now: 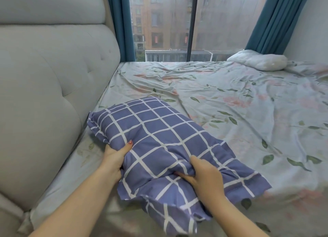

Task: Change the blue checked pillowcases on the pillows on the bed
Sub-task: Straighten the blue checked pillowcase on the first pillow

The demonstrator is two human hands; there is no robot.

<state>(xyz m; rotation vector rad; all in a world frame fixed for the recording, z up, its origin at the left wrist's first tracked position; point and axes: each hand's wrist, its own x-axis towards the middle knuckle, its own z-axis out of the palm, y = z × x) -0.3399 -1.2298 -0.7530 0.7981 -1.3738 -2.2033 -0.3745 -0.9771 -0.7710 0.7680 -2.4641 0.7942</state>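
Loosely wrinkled floral sheet (221, 87) bears checked pillow (150, 123) beside padded headboard (53, 77).

A home bedroom is being shown: a bed (239, 153) is being covered by a rumpled floral sheet (204, 87) and backed by a padded grey headboard (53, 80), while a tall window (192, 27) (apartment blocks (159, 15) outside) is being flanked by teal curtains (276, 20).

Counting three pairs, two singles.
Two pillows are lying here, blue checked pillow (159, 130) and bare white pillow (259, 60); two hands are showing, left hand (115, 157) and right hand (205, 176); left curtain (120, 20) and right curtain (276, 20) are hanging; one floral sheet (230, 94), one headboard (53, 77).
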